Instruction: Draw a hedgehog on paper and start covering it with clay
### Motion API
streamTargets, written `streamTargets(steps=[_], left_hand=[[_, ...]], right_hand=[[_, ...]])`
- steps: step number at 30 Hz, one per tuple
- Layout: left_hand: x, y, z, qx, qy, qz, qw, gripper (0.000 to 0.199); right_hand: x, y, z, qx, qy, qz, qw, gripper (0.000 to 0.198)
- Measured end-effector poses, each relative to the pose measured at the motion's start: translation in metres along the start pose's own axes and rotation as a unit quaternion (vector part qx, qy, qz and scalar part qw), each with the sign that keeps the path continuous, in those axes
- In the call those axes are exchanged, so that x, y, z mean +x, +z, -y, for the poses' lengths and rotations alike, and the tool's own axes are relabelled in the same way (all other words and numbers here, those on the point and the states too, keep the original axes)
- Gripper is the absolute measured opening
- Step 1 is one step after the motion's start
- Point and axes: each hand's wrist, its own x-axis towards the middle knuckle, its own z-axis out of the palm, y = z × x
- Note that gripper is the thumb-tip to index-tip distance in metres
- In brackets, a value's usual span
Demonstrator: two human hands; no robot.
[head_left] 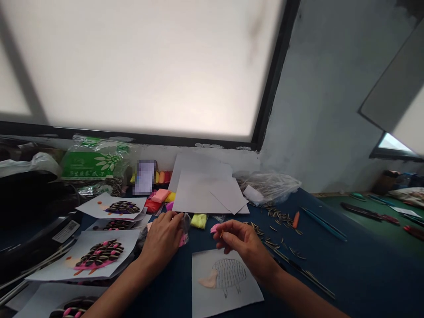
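My left hand is curled over a clear plastic packet with pink clay inside, to the left of the drawing paper. My right hand is closed in a pinch above the paper's top edge. A small lump of pink clay shows at its fingertips, and a tiny orange bit seems to be there too. Below lies white paper with a pencilled hedgehog; peach clay covers its head. The hedgehog's body and legs are bare pencil lines.
Finished hedgehog pictures made with seeds lie at left. Behind are coloured clay packs, a yellow clay packet and white sheets. Sunflower seeds, an orange clay piece, blue tweezers and metal tweezers lie at right.
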Motion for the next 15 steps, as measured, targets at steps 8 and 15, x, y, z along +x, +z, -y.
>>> streamTargets(steps=[8, 15], left_hand=[[-0.006, 0.007, -0.010, 0.061, 0.111, -0.041, 0.991, 0.040], [-0.014, 0.009, -0.041, -0.037, 0.178, 0.031, 0.983, 0.026]], right_hand=[[-0.015, -0.006, -0.005, 0.048, 0.080, -0.013, 0.996, 0.001], [-0.019, -0.009, -0.009, 0.021, 0.114, 0.008, 0.993, 0.007]])
